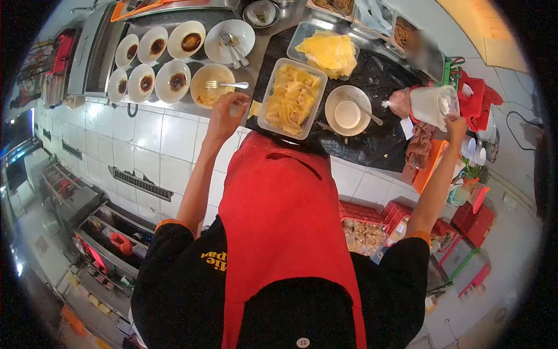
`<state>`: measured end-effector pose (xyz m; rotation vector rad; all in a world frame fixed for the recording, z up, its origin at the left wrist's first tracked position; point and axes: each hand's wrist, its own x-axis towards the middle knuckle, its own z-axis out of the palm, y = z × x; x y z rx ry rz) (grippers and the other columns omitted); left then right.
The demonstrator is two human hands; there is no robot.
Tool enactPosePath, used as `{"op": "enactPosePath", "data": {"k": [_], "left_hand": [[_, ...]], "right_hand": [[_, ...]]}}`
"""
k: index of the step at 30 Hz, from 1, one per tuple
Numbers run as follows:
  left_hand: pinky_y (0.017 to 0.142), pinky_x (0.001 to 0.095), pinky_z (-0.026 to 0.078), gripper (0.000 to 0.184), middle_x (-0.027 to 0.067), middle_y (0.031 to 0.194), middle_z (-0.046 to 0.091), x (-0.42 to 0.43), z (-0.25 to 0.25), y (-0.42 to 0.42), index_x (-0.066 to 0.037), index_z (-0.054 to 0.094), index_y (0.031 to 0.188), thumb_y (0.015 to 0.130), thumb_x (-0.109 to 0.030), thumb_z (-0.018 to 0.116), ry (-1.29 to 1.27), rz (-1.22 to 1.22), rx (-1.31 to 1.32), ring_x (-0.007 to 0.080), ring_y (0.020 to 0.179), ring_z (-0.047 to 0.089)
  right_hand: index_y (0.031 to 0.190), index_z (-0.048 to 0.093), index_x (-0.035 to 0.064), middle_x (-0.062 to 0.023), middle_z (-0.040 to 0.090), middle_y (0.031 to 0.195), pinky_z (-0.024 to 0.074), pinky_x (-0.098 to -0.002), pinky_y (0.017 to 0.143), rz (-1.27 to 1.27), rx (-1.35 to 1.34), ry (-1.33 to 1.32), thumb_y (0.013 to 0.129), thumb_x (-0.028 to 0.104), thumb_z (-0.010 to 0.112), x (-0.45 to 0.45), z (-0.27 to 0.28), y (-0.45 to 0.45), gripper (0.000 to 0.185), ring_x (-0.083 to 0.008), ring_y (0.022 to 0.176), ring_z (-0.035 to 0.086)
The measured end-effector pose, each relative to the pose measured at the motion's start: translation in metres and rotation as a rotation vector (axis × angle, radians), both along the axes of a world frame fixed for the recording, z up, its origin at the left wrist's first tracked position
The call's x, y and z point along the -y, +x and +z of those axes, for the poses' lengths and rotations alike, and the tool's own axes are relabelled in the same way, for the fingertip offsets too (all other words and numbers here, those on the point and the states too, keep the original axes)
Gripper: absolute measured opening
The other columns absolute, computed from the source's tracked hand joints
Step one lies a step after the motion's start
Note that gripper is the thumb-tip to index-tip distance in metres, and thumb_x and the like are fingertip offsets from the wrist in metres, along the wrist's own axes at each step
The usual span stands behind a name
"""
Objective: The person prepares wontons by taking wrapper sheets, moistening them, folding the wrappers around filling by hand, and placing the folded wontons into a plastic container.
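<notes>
Beside the bowl with a fork (200, 86), my left hand (225, 119) has its fingers curled together in a pinch; whatever is between the fingertips, if anything, is too small to make out. At the far right, my right hand (455, 125) grips the near edge of a translucent plastic container (423, 106). Between my hands stands a tub of folded yellow wrappers (290, 99), with a tray of flat yellow sheets (328, 53) behind it. A bowl holding a small white cup and a spoon (334, 119) sits right of the tub.
Several white bowls with dark sauce (171, 81) stand at the left. Behind them is a bowl with spoons (218, 43). A brown cloth (418, 148) and an orange box (429, 168) lie near my right forearm. Red crates (363, 212) are below the counter.
</notes>
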<state>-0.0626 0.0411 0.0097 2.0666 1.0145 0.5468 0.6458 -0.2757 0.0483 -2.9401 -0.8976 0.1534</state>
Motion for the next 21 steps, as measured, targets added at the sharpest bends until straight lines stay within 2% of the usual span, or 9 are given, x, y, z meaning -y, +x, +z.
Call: {"op": "enactPosePath", "data": {"k": [2, 5, 6, 9, 11, 13, 17, 19, 21], "left_hand": [[0.078, 0.0343, 0.052, 0.021, 0.0097, 0.098, 0.073, 0.002, 0.008, 0.001, -0.003, 0.071, 0.106, 0.086, -0.006, 0.074, -0.055, 0.016, 0.028, 0.0216, 0.087, 0.067], [0.073, 0.0305, 0.050, 0.021, 0.0064, 0.099, 0.074, -0.006, 0.020, -0.005, -0.004, 0.072, 0.107, 0.087, -0.009, 0.075, -0.142, 0.073, 0.050, 0.0171, 0.086, 0.066], [0.071, 0.0283, 0.048, 0.020, 0.0047, 0.100, 0.075, -0.006, 0.021, -0.007, -0.006, 0.072, 0.108, 0.088, -0.011, 0.075, -0.187, 0.122, 0.040, 0.0146, 0.086, 0.066], [0.068, 0.0257, 0.046, 0.019, 0.0020, 0.101, 0.076, -0.013, 0.019, -0.021, -0.007, 0.073, 0.108, 0.090, -0.014, 0.075, -0.245, 0.177, 0.098, 0.0110, 0.085, 0.065], [0.068, 0.0267, 0.047, 0.019, 0.0018, 0.101, 0.076, -0.015, 0.020, -0.026, -0.008, 0.073, 0.109, 0.091, -0.014, 0.074, -0.241, 0.172, 0.082, 0.0105, 0.086, 0.066], [0.079, 0.0289, 0.050, 0.023, 0.0037, 0.105, 0.075, -0.017, 0.024, -0.027, -0.008, 0.072, 0.113, 0.094, -0.020, 0.072, -0.347, 0.187, 0.089, 0.0128, 0.091, 0.067], [0.082, 0.0281, 0.050, 0.022, 0.0045, 0.105, 0.075, -0.019, 0.032, -0.023, -0.006, 0.072, 0.113, 0.096, -0.019, 0.070, -0.364, 0.196, 0.152, 0.0125, 0.093, 0.067], [0.085, 0.0281, 0.051, 0.021, 0.0053, 0.105, 0.075, -0.023, 0.033, -0.019, -0.005, 0.071, 0.113, 0.097, -0.017, 0.069, -0.378, 0.183, 0.193, 0.0127, 0.094, 0.068], [0.085, 0.0283, 0.051, 0.021, 0.0058, 0.105, 0.075, -0.029, 0.029, -0.021, -0.004, 0.071, 0.114, 0.097, -0.016, 0.068, -0.378, 0.159, 0.183, 0.0128, 0.095, 0.068]], "right_hand": [[0.104, 0.079, 0.0065, -0.0106, 0.078, 0.090, 0.0563, -0.0337, 0.077, -0.043, -0.082, 0.094, 0.079, 0.024, 0.079, 0.026, 0.005, 0.022, 0.031, -0.0209, 0.080, 0.074], [0.107, 0.078, 0.0050, -0.0075, 0.078, 0.090, 0.0554, -0.0304, 0.077, -0.161, -0.172, 0.365, 0.084, 0.026, 0.079, 0.067, 0.019, 0.016, 0.031, -0.0170, 0.080, 0.072], [0.107, 0.078, 0.0050, -0.0075, 0.078, 0.090, 0.0554, -0.0304, 0.077, -0.160, -0.166, 0.360, 0.084, 0.026, 0.079, 0.074, 0.033, 0.001, 0.031, -0.0170, 0.080, 0.072], [0.107, 0.077, 0.0012, -0.0056, 0.077, 0.093, 0.0536, -0.0255, 0.075, -0.112, 0.054, 0.461, 0.087, 0.022, 0.079, 0.069, 0.075, -0.078, 0.028, -0.0109, 0.083, 0.068], [0.110, 0.076, 0.0030, -0.0042, 0.075, 0.094, 0.0545, -0.0285, 0.078, -0.137, -0.161, 0.720, 0.090, 0.017, 0.076, 0.052, 0.086, -0.151, 0.025, -0.0135, 0.083, 0.069], [0.109, 0.076, 0.0041, -0.0040, 0.075, 0.098, 0.0537, -0.0276, 0.079, 0.009, -0.434, 0.769, 0.090, 0.014, 0.076, 0.013, 0.091, -0.235, 0.022, -0.0115, 0.088, 0.067], [0.104, 0.077, 0.0040, -0.0047, 0.075, 0.098, 0.0537, -0.0278, 0.082, -0.073, -0.720, 0.542, 0.091, 0.013, 0.075, -0.065, 0.056, -0.382, 0.016, -0.0127, 0.089, 0.068], [0.100, 0.077, 0.0021, -0.0087, 0.077, 0.090, 0.0556, -0.0310, 0.077, 0.214, -0.671, 0.584, 0.088, 0.013, 0.076, -0.085, 0.004, -0.427, 0.016, -0.0160, 0.080, 0.071], [0.098, 0.077, 0.0028, -0.0133, 0.076, 0.088, 0.0562, -0.0336, 0.075, 0.240, -0.596, 0.484, 0.085, 0.015, 0.077, -0.100, -0.034, -0.465, 0.018, -0.0208, 0.079, 0.073]]}}
